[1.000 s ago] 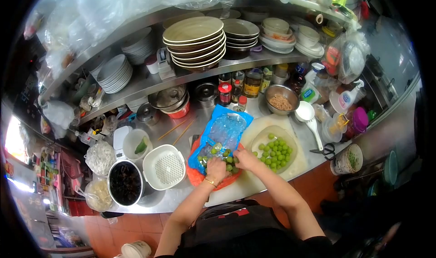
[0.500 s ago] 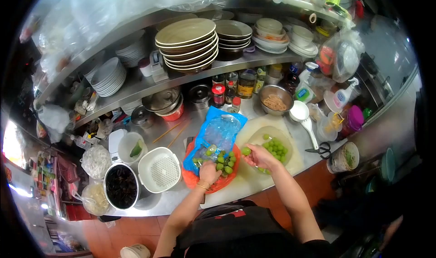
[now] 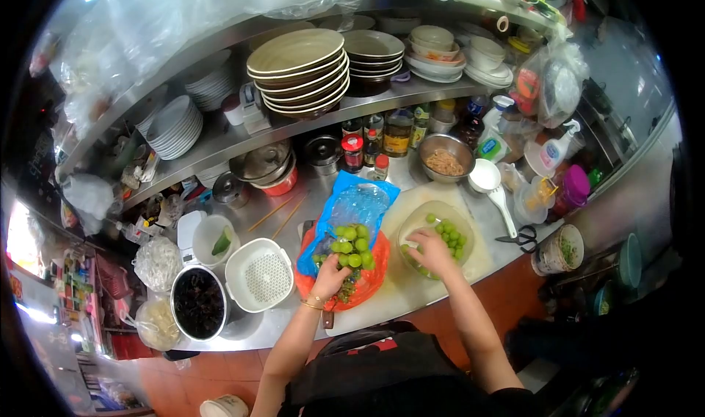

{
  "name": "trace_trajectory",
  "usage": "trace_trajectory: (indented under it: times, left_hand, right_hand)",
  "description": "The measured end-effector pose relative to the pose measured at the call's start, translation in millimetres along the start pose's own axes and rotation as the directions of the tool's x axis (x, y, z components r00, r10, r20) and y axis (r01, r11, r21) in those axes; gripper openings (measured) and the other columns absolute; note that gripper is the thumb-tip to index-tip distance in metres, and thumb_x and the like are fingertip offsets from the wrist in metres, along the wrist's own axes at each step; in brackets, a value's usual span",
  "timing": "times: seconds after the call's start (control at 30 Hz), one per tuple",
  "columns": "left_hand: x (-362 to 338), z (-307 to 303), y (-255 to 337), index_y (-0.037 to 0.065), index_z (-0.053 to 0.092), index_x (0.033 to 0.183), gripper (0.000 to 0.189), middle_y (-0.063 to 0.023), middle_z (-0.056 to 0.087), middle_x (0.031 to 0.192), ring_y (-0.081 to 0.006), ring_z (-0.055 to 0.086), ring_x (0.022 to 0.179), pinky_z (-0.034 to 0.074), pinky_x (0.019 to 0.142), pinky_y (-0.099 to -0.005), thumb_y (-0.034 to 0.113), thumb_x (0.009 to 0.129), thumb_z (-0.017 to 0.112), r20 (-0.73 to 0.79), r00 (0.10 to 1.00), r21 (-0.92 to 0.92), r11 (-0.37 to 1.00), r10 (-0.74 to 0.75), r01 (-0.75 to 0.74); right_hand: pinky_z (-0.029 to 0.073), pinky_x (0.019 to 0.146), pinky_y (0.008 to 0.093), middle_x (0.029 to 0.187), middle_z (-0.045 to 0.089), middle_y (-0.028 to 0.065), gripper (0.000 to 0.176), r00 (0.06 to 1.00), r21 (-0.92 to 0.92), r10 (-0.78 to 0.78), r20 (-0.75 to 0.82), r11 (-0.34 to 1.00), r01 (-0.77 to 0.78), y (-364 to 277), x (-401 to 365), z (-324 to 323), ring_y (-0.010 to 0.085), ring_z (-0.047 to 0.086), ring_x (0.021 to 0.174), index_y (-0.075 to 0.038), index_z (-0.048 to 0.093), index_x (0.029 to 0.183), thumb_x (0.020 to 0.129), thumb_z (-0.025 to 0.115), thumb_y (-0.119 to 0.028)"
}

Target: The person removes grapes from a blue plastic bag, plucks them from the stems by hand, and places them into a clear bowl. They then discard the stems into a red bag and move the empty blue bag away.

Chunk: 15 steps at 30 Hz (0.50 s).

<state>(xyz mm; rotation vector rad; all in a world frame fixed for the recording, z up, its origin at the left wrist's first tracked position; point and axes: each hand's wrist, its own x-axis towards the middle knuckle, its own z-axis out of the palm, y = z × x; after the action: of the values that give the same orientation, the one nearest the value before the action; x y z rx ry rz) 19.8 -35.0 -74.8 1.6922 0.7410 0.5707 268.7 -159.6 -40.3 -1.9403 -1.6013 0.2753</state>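
The left hand (image 3: 332, 276) is holding a bunch of green grapes (image 3: 352, 244), its fingers closing narrow around the lower end near the stems; this is likely keeping the bunch steady and its fruit facing the other hand. The bunch is hanging over a red bag (image 3: 376, 271) and the near end of a blue bag (image 3: 391, 191), which is stretching toward 12 o'clock; the bags are probably catching anything that drops.

At 3 o'clock from the bunch, the right hand (image 3: 432, 254) is hovering over a clear bowl (image 3: 413, 217) with its fingers loosely apart, gripping no grape that shows. Loose grapes (image 3: 453, 242) are lying inside the bowl, whose wall is seemingly stopping them from rolling off. The bowl is resting on a white cutting board (image 3: 481, 259), within easy reach.

Between 8 and 9 o'clock, a white basket (image 3: 258, 277) is standing on the tabletop (image 3: 283, 335) beside a pot of dark food (image 3: 198, 303). Scissors (image 3: 523, 239) are lying near 3 o'clock, past the bowl, and a metal bowl (image 3: 424, 151) is sitting between 1 and 2 o'clock.
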Motion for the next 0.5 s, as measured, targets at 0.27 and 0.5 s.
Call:
trace_trajectory:
  times: [0.27,0.5]
  left_hand:
    - [-2.2,11.7,23.2,0.0,0.053,0.105,0.037,-0.0185,0.05,0.105,-0.0369,0.046,0.101,0.038,0.087,-0.0409,0.003,0.068,0.055,-0.069,0.963,0.259,0.937,0.261,-0.235]
    - [-9.3,1.7,35.4,0.001,0.054,0.102,0.036,-0.0176,0.049,0.101,-0.036,0.044,0.096,0.038,0.086,-0.041,0.003,0.067,0.055,-0.05,0.965,0.361,0.905,0.257,-0.222]
  right_hand:
    - [0.047,0.066,0.0285,0.091,0.059,0.0094,0.027,0.993,0.466,0.03,0.116,0.881,-0.081,-73.6,33.9,-12.6,0.0204,0.057,0.077,-0.004,0.058,0.098,0.073,0.065,-0.013]
    - [0.047,0.061,0.0271,0.076,0.059,0.0065,0.026,0.977,0.351,-0.154,-0.146,0.916,0.196,-71.1,35.1,1.4,0.0166,0.057,0.065,-0.003,0.057,0.097,0.072,0.061,-0.009]
